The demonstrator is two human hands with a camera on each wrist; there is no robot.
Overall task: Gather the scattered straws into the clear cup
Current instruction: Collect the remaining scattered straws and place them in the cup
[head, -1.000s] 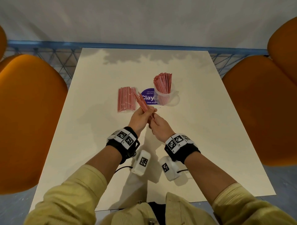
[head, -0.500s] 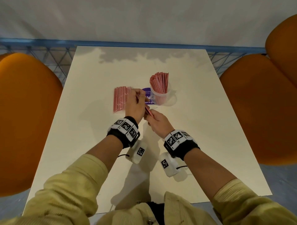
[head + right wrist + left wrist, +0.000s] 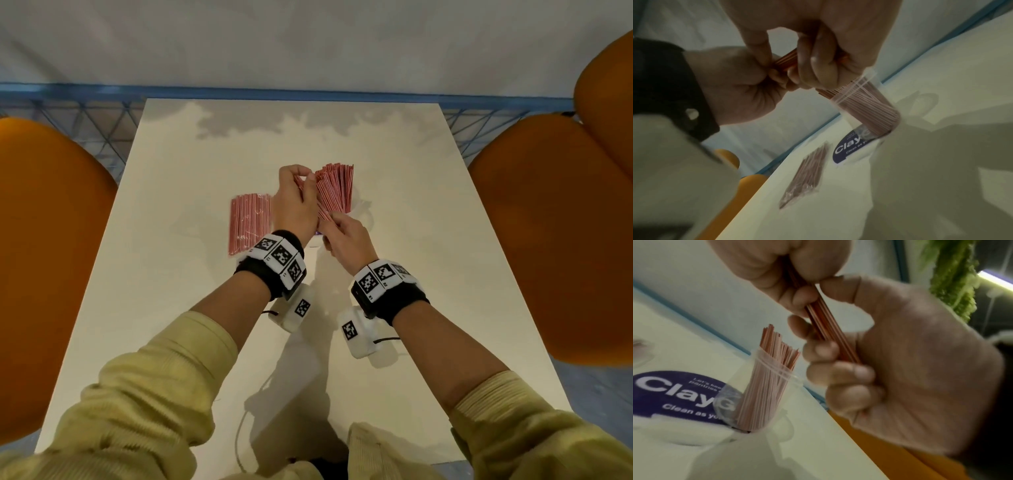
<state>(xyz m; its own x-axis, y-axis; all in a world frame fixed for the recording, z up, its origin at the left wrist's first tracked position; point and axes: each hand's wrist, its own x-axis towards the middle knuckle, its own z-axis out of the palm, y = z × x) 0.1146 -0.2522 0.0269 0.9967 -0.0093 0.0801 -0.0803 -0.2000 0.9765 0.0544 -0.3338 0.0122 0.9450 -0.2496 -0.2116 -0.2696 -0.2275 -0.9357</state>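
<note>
Both hands hold one small bundle of pink straws (image 3: 830,334) above the table, just left of the clear cup (image 3: 764,386). My left hand (image 3: 303,181) curls its fingers round the bundle's middle. From the near side, my right hand (image 3: 330,221) pinches the bundle's end (image 3: 787,58). The cup stands upright with many pink straws (image 3: 337,186) fanning out of it; in the head view my hands hide most of its wall. A flat pile of loose straws (image 3: 250,222) lies on the table left of my hands.
The cream table (image 3: 394,257) carries a round purple sticker (image 3: 670,392) beside the cup. Orange chairs stand on the left (image 3: 44,240) and right (image 3: 555,240). A blue railing (image 3: 308,92) runs along the far edge.
Both hands have carried the bundle away from me and upward, from the near side of the sticker to right beside the straws in the cup. The left hand now grips the bundle higher.
</note>
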